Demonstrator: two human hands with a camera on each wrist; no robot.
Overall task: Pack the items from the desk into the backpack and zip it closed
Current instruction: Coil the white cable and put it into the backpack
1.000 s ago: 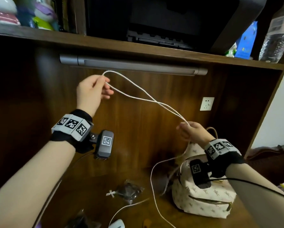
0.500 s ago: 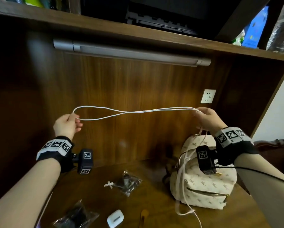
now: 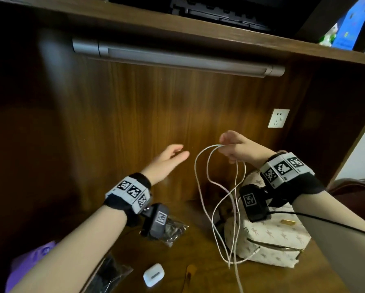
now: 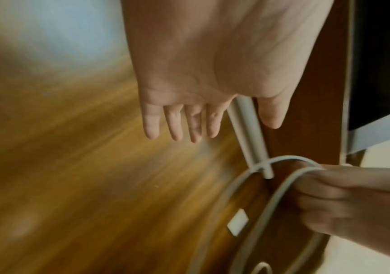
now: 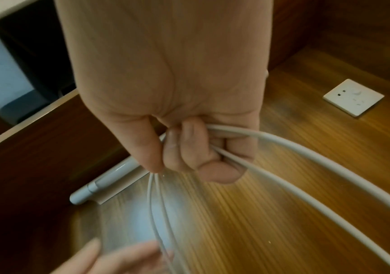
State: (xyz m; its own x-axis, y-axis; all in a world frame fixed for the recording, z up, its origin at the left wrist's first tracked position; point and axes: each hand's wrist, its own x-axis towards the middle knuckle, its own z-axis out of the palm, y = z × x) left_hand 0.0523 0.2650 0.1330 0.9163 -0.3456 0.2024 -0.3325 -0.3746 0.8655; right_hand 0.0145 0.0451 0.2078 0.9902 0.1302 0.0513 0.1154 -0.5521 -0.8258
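Observation:
My right hand (image 3: 230, 149) grips a white cable (image 3: 200, 187) folded into loops, held above the desk. The loops hang down in front of the cream patterned backpack (image 3: 278, 240), and the tail reaches the desk. In the right wrist view the fingers (image 5: 189, 148) curl round several strands of the cable (image 5: 306, 157). My left hand (image 3: 173, 154) is open with straight fingers, just left of the loops and holding nothing. The left wrist view shows the same open left hand (image 4: 182, 126), with the cable (image 4: 280, 185) beside it.
On the desk lie a white earbud case (image 3: 154, 274), two black items in clear bags (image 3: 175, 229) (image 3: 109, 273) and a small brown piece (image 3: 190, 271). A purple thing (image 3: 29, 261) is at the lower left. A light bar (image 3: 177, 58) and a socket (image 3: 278, 118) are on the back panel.
My left hand let go of the cable's loop end and moved right, now open. The cable, stretched between both hands before, now hangs folded from my right hand alone.

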